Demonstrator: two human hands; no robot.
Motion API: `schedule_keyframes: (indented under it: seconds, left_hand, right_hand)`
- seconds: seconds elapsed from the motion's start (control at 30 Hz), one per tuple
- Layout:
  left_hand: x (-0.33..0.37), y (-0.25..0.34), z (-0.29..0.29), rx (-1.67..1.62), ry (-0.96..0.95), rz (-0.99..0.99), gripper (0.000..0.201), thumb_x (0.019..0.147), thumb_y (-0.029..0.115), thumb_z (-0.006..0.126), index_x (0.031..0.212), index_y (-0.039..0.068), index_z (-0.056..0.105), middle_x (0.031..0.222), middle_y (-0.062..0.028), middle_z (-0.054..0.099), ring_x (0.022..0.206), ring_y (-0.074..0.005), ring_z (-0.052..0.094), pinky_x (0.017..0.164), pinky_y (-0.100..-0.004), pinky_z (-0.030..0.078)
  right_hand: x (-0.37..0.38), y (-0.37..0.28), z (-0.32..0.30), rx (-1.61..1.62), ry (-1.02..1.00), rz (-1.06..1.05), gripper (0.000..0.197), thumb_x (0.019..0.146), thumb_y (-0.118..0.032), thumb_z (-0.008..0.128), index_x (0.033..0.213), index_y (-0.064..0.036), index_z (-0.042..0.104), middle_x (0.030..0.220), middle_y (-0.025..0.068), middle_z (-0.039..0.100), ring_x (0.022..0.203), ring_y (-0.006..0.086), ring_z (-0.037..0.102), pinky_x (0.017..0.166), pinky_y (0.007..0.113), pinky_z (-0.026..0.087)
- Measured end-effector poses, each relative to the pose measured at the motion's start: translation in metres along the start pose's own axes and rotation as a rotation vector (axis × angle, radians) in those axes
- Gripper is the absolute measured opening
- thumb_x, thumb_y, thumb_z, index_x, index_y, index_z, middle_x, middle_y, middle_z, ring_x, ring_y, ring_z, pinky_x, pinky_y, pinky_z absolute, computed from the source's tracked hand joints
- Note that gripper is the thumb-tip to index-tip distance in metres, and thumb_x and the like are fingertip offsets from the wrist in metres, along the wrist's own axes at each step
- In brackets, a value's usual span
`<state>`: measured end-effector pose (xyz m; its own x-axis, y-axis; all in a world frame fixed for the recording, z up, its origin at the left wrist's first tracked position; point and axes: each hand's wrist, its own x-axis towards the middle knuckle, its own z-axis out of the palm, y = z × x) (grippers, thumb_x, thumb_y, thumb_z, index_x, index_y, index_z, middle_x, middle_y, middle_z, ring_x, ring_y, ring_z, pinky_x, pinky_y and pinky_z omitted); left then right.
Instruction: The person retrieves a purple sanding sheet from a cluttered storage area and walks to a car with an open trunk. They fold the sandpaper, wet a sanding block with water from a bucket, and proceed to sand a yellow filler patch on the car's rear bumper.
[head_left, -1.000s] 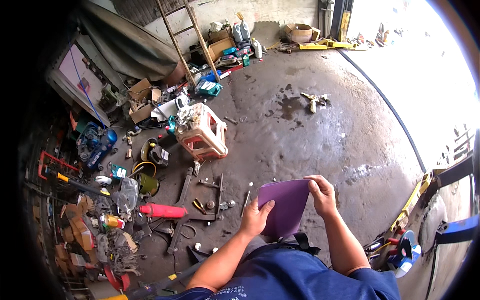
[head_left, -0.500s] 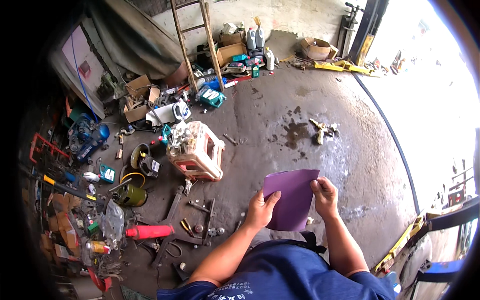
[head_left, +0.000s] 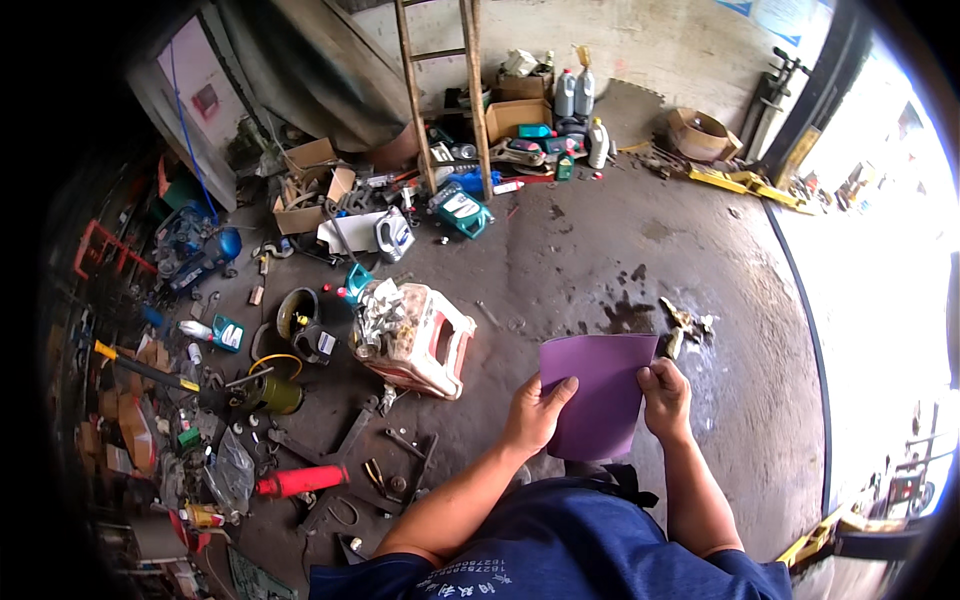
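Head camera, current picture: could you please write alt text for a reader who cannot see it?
Bare left hand and right hand hold a flat purple sheet above a stained workshop floor. Ahead to the left stands a red-and-white stool piled with small items; a red cylinder lies nearer, and a wooden ladder stands farther back.

Left grip [head_left: 534,415] and right grip [head_left: 666,396] hold a purple sheet [head_left: 600,400] (slightly bowed) above the floor [head_left: 545,270].

Grey floor [head_left: 560,260] stained with dark patches [head_left: 628,315]; off-white wall [head_left: 680,50] scuffed; stool [head_left: 422,325] cluttered; right side washed out by daylight [head_left: 890,300].
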<state>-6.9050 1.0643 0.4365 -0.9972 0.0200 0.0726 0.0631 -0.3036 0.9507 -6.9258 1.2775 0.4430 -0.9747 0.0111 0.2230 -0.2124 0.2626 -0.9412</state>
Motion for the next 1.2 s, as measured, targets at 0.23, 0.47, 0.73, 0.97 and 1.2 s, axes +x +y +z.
schedule_keyframes:
  seconds: [0.23, 0.47, 0.73, 0.97, 1.2]
  left_hand:
    - [0.132, -0.030, 0.011, -0.062, 0.160, -0.016, 0.023, 0.096, 0.019, 0.066, 0.113, 0.003, 0.066, 0.106, -0.0017, 0.068, 0.097, -0.0081, 0.060, 0.086, -0.0253, 0.049]
    - [0.235, -0.004, 0.004, 0.036, 0.092, 0.030, 0.045, 0.093, 0.018, 0.068, 0.131, 0.000, 0.051, 0.120, -0.0084, 0.062, 0.112, -0.0161, 0.057, 0.095, -0.0316, 0.046]
    - [0.323, 0.046, -0.019, 1.221, -0.058, 0.337, 0.032, 0.083, 0.025, 0.076, 0.109, 0.008, 0.067, 0.103, -0.0094, 0.067, 0.088, -0.0286, 0.068, 0.075, -0.0368, 0.055]
    - [0.391, 0.010, -0.093, 1.213, 0.023, 0.361, 0.010, 0.083, 0.012, 0.069, 0.086, 0.006, 0.061, 0.080, -0.0082, 0.063, 0.073, -0.0301, 0.064, 0.064, -0.0403, 0.051]
    - [0.448, 0.026, -0.152, 1.246, 0.035, 0.415, 0.012, 0.083, 0.008, 0.067, 0.089, 0.007, 0.056, 0.079, -0.0104, 0.059, 0.072, -0.0319, 0.061, 0.063, -0.0418, 0.049]
  right_hand:
    - [0.145, 0.071, -0.011, 0.172, -0.238, 0.077, 0.019, 0.097, -0.018, 0.064, 0.094, -0.0001, 0.061, 0.077, -0.0002, 0.058, 0.072, 0.0078, 0.051, 0.066, 0.025, 0.044]
    - [0.296, 0.060, -0.026, -0.203, -0.218, -0.358, 0.007, 0.088, -0.006, 0.066, 0.092, -0.0016, 0.062, 0.074, 0.0118, 0.059, 0.066, 0.0266, 0.059, 0.061, 0.034, 0.047]
    - [0.410, 0.048, 0.031, -0.476, -0.767, -0.831, 0.012, 0.076, -0.009, 0.068, 0.086, -0.0047, 0.066, 0.076, 0.0083, 0.060, 0.072, 0.0290, 0.060, 0.066, 0.040, 0.049]
    - [0.489, 0.054, 0.119, -0.341, -0.903, -0.883, 0.013, 0.078, -0.011, 0.067, 0.089, -0.0046, 0.064, 0.080, 0.0088, 0.059, 0.076, 0.0285, 0.060, 0.068, 0.039, 0.051]
    - [0.559, 0.050, 0.201, -0.284, -1.069, -0.953, 0.017, 0.076, -0.009, 0.063, 0.092, -0.0036, 0.064, 0.079, 0.0102, 0.057, 0.076, 0.0297, 0.059, 0.067, 0.039, 0.050]
